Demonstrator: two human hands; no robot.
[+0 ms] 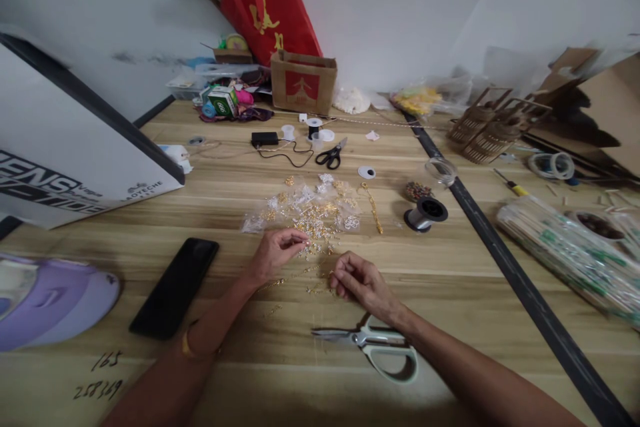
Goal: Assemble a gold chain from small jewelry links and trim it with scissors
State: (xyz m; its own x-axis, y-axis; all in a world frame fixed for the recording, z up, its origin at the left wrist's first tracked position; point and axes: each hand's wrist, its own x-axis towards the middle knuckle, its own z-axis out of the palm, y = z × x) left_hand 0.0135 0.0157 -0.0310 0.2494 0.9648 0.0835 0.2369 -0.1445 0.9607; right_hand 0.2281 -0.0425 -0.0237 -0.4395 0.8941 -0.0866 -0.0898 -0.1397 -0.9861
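Loose gold and silver beads (320, 223) lie in a pile at the middle of the wooden table. My left hand (277, 252) is at the pile's near left edge, thumb and forefinger pinched around a small bead. Just right of it, my right hand (361, 280) is closed, its fingertips pinching one end of a fine gold chain (314, 289). Another stretch of chain lies on the wood between the hands. Pale-handled scissors (373, 340) rest below my right hand, partly under that wrist. Small plastic bags (295, 197) of findings spread behind the beads.
A black phone (175, 287) lies left of my left forearm. Further back are black scissors (331, 155), a wire spool (425, 213) and a gold chain strip (371, 208). A large white box (75, 140) stands at left; wrapped sticks (565, 253) lie at right.
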